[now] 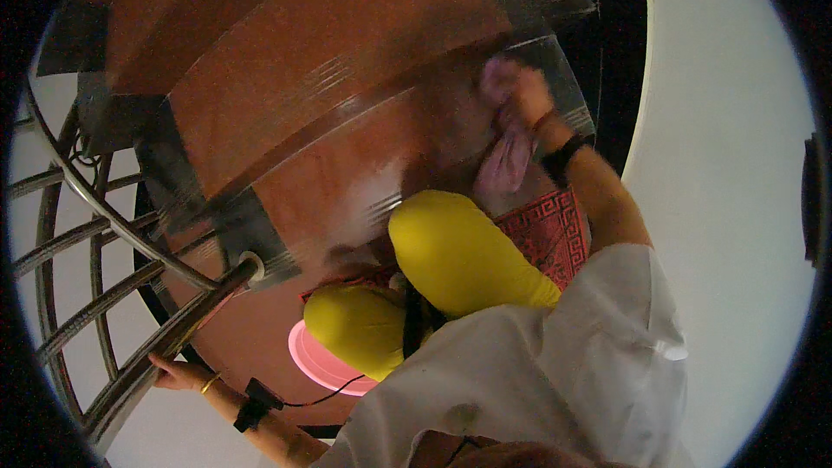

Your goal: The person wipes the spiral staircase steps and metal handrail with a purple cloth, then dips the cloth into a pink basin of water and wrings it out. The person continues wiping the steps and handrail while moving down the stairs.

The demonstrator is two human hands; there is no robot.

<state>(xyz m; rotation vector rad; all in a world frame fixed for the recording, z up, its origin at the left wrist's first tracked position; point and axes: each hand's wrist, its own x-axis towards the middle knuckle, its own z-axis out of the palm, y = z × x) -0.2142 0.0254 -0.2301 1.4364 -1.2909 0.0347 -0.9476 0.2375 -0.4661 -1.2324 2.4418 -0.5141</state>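
My right hand [532, 96], blurred, presses a bunched pink-purple cloth [510, 159] onto the right end of a reddish-brown stair step [344, 188], over its dark border tile. Part of the cloth trails down toward my knee. On the other side, my left hand [174, 374] grips the thick metal post [140, 380] of the stair railing; some of its fingers are hidden behind the post. A pink plastic basin [325, 364] sits on the floor, partly covered by my left knee. Beneath my right leg lies a red mat [552, 234] with a dark key-pattern border.
More steps [312, 58] with grooved edges rise ahead. A metal railing [97, 221] of crossing bars bounds the left side. To the right stands a white wall [721, 175] with a black skirting [617, 78]. A black cable [325, 398] runs from my left wrist strap.
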